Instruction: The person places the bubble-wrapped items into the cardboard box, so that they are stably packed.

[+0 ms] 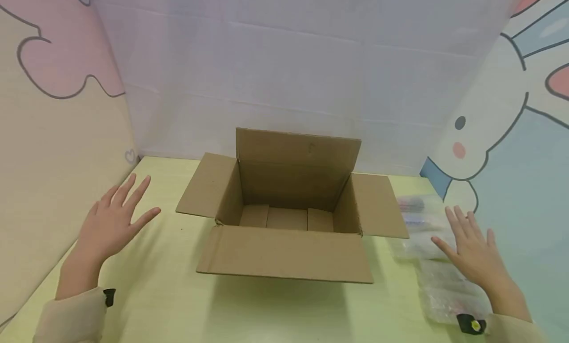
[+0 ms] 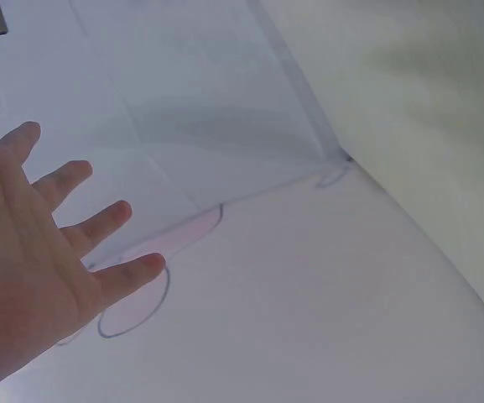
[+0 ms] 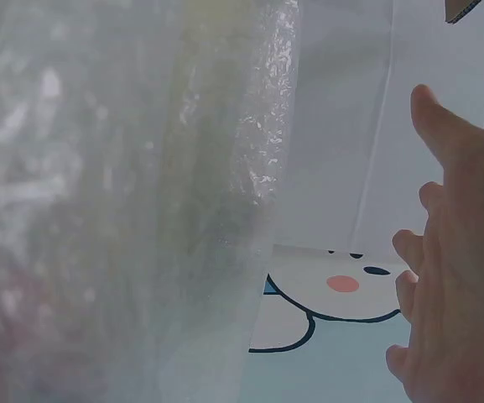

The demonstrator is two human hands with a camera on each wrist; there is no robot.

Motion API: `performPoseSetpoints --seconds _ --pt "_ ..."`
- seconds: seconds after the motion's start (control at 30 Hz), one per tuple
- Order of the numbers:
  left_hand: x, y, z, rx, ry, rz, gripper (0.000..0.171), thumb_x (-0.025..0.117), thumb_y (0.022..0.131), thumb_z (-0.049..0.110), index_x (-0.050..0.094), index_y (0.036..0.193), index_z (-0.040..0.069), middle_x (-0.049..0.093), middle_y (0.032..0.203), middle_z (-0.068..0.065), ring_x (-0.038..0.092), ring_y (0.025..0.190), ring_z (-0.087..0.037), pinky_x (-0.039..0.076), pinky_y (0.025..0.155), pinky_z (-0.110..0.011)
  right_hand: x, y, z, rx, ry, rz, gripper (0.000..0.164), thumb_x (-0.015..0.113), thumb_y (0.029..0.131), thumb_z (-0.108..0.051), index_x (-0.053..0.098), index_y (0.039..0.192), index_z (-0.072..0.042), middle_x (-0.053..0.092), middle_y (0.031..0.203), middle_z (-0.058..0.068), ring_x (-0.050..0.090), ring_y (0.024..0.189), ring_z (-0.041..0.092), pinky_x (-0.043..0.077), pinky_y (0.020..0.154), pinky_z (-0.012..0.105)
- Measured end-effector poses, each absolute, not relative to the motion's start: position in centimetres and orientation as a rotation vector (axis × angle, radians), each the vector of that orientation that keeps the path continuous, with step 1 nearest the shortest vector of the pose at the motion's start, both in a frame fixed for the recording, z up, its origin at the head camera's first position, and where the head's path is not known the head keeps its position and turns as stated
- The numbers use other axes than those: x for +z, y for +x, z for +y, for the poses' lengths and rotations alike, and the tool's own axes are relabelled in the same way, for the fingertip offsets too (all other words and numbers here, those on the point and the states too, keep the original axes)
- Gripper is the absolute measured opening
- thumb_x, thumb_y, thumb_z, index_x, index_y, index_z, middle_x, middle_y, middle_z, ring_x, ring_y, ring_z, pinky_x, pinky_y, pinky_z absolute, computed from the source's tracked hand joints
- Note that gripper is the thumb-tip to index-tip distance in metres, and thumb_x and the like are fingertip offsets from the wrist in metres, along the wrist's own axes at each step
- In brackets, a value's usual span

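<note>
An open cardboard box (image 1: pixel 284 254) stands mid-table with its four flaps spread outward; some inner bottom flaps show inside. To its left my left hand (image 1: pixel 108 224) hovers with fingers spread, holding nothing; the left wrist view shows the same bare palm (image 2: pixel 32 252). On the other side my right hand (image 1: pixel 477 256) is held up with straight fingers over several bubble-wrapped packages (image 1: pixel 453 293). Large and close in the right wrist view is clear bubble wrap (image 3: pixel 141 185), beside the hand. What the wrap encloses is blurred.
The pale yellow table (image 1: pixel 164 284) is bounded by a white sheet (image 1: pixel 289 76) at the back. Printed cartoon panels stand at both sides, a pink figure (image 1: pixel 66 66) on the left and a white rabbit (image 1: pixel 480 131) on the right.
</note>
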State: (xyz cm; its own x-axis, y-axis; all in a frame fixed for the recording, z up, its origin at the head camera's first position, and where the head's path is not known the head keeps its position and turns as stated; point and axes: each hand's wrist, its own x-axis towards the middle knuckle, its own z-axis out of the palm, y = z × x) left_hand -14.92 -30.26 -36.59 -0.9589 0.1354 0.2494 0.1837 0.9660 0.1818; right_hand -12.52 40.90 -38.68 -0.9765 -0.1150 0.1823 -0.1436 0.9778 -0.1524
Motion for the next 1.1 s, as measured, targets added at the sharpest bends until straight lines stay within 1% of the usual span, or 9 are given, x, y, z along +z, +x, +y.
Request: performPoseSetpoints --seconds 0.23,0.3,0.37,0.47,0.53,0.67,0.73,0.83,1.1 --pt "-33.5 -14.0 -26.9 -0.517 -0.43 -2.739 0.077 0.057 0.096 0.041 0.012 0.157 0.029 0.015 0.163 -0.01 0.024 0.14 -0.046 0.027 0.102 -0.066 -38.7 -12.6 41.0 0.263 0.215 -2.943 0.083 0.049 0.1 -0.043 -0.005 0.157 -0.016 -0.005 0.162 0.019 -0.009 0.148 0.042 -0.001 0.103 0.08" --pt "-32.6 -13.7 -25.6 -0.553 -0.474 -2.712 0.078 0.06 0.094 0.039 0.014 0.157 0.03 0.016 0.163 -0.007 0.024 0.142 -0.044 0.028 0.101 -0.066 -38.7 -12.7 41.1 0.268 0.224 -2.942 0.083 0.05 0.099 -0.042 -0.003 0.157 -0.015 -0.002 0.162 0.022 -0.005 0.147 0.046 0.004 0.101 0.081" --pt "-31.9 -13.6 -24.4 -0.571 -0.528 -2.683 0.079 0.062 0.093 0.038 0.016 0.156 0.03 0.018 0.163 -0.006 0.026 0.142 -0.042 0.029 0.101 -0.065 -38.8 -12.8 41.1 0.259 0.235 -2.939 0.084 0.052 0.098 -0.042 -0.001 0.157 -0.013 0.006 0.16 0.026 0.005 0.145 0.051 0.01 0.099 0.081" --pt "-31.1 -13.3 -22.8 -0.578 -0.591 -2.659 0.081 0.065 0.091 0.037 0.017 0.156 0.03 0.022 0.162 -0.005 0.028 0.142 -0.039 0.033 0.101 -0.062 -39.0 -13.0 41.2 0.215 0.277 -2.918 0.084 0.058 0.096 -0.04 0.009 0.157 -0.009 0.024 0.152 0.033 0.025 0.135 0.055 0.021 0.095 0.078" --pt "-30.8 -13.3 -21.9 -0.587 -0.617 -2.658 0.081 0.066 0.091 0.037 0.018 0.156 0.03 0.023 0.161 -0.004 0.031 0.142 -0.037 0.038 0.098 -0.06 -39.2 -13.2 41.3 0.162 0.325 -2.895 0.081 0.063 0.093 -0.038 0.021 0.154 -0.004 0.035 0.144 0.036 0.035 0.126 0.056 0.028 0.093 0.076" --pt "-30.6 -13.4 -20.4 -0.614 -0.648 -2.691 0.081 0.067 0.09 0.039 0.02 0.155 0.032 0.023 0.161 -0.002 0.033 0.142 -0.033 0.045 0.093 -0.057 -39.7 -13.3 41.4 0.066 0.419 -2.867 0.069 0.075 0.082 -0.024 0.045 0.139 0.002 0.047 0.132 0.036 0.045 0.116 0.056 0.036 0.088 0.073" --pt "-30.7 -13.6 -19.8 -0.615 -0.673 -2.711 0.081 0.068 0.089 0.042 0.021 0.155 0.032 0.025 0.161 -0.004 0.034 0.141 -0.034 0.045 0.095 -0.058 -39.9 -13.3 41.4 0.038 0.449 -2.868 0.064 0.079 0.077 -0.016 0.05 0.131 0.003 0.049 0.129 0.036 0.047 0.112 0.056 0.037 0.085 0.074" --pt "-31.0 -13.9 -19.2 -0.619 -0.711 -2.743 0.082 0.067 0.088 0.046 0.021 0.155 0.031 0.024 0.161 -0.005 0.032 0.142 -0.034 0.041 0.101 -0.058 -40.1 -13.2 41.4 0.026 0.461 -2.883 0.062 0.08 0.072 -0.008 0.053 0.127 0.002 0.052 0.127 0.035 0.049 0.11 0.056 0.037 0.083 0.075" --pt "-31.8 -14.4 -17.9 -0.559 -0.769 -2.775 0.087 0.067 0.085 0.054 0.027 0.154 0.02 0.024 0.161 -0.006 0.029 0.144 -0.038 0.037 0.107 -0.057 -40.0 -13.3 41.4 0.04 0.355 -3.069 0.063 0.076 0.075 -0.003 0.05 0.132 0.003 0.05 0.13 0.037 0.05 0.111 0.057 0.035 0.087 0.076"
